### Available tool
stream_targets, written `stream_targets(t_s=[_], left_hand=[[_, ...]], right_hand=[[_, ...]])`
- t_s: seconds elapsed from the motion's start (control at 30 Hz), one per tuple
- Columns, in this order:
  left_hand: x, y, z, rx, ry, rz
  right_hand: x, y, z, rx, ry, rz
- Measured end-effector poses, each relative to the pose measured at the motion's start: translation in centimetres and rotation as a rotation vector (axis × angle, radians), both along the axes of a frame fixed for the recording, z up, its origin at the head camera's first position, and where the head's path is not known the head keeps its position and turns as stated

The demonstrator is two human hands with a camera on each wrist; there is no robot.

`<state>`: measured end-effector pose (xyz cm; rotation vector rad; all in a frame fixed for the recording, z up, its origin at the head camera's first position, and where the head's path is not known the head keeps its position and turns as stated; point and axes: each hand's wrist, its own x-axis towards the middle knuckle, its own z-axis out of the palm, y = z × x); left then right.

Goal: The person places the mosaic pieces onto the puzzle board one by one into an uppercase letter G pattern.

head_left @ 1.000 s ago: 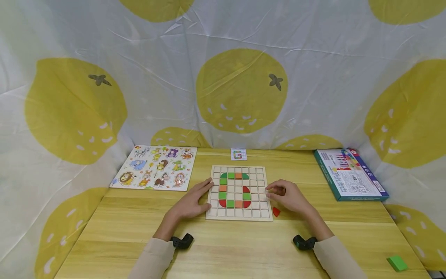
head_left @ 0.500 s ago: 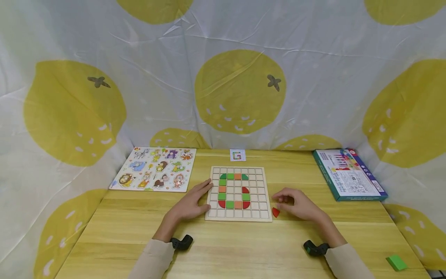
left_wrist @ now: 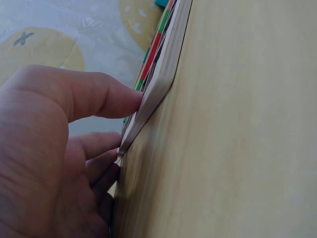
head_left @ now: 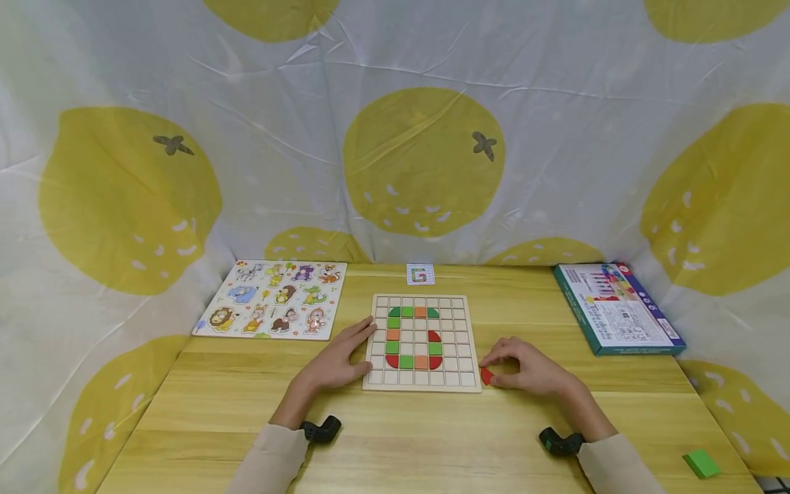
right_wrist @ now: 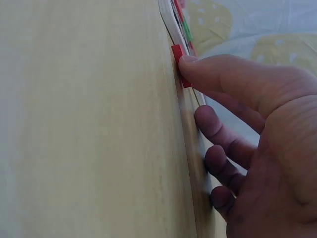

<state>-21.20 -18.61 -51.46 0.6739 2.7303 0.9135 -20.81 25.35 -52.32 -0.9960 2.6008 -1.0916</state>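
A wooden grid board (head_left: 453, 377) lies flat on the table. Green, orange and red pieces sit in its cells in a shape like a letter G. My left hand (head_left: 335, 360) rests at the board's left edge, thumb and fingertips against its side. Just off the lower right corner, a red quarter-round piece (head_left: 487, 376) lies on the table. My right hand (head_left: 527, 367) pinches that piece between thumb and index finger. In the right wrist view the thumb presses on the red piece (right_wrist: 177, 52) while the other fingers curl loosely behind.
A small pattern card (head_left: 421, 274) showing a similar G lies behind the board. To the left is an animal puzzle board (head_left: 271, 300); a flat game box (head_left: 620, 309) lies at the back right. A green block (head_left: 702, 464) sits near the right front.
My right hand has moved from the board's right edge down to the red piece and closed its thumb and index finger on it. The left hand stays in place.
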Motion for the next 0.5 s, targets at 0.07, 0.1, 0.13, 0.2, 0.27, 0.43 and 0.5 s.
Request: stream_targets(t_s=[0.07, 0.1, 0.13, 0.2, 0.27, 0.43, 0.5], left_hand=[[-0.03, 0.0, -0.1, -0.001, 0.005, -0.002], [-0.04, 0.0, -0.12, 0.0, 0.006, -0.002], [-0.04, -0.01, -0.13, -0.001, 0.007, -0.002], [-0.03, -0.02, -0.15, 0.002, 0.006, -0.002], [-0.01, -0.03, -0.11, 0.002, 0.004, -0.001], [-0.02, -0.02, -0.15, 0.005, 0.002, 0.0], [-0.03, -0.03, -0.18, 0.004, 0.003, 0.0]], right_hand=[[0.02, -0.05, -0.01, 0.002, 0.001, -0.003], [0.02, -0.06, -0.07, 0.004, 0.001, -0.008], [0.02, -0.09, -0.14, 0.004, -0.002, -0.013], [0.01, -0.14, -0.22, 0.0, -0.014, -0.03], [0.01, -0.2, -0.27, -0.009, -0.033, -0.053], [-0.01, -0.26, -0.34, -0.024, -0.067, -0.103], [-0.01, -0.25, -0.35, -0.02, -0.071, -0.112]])
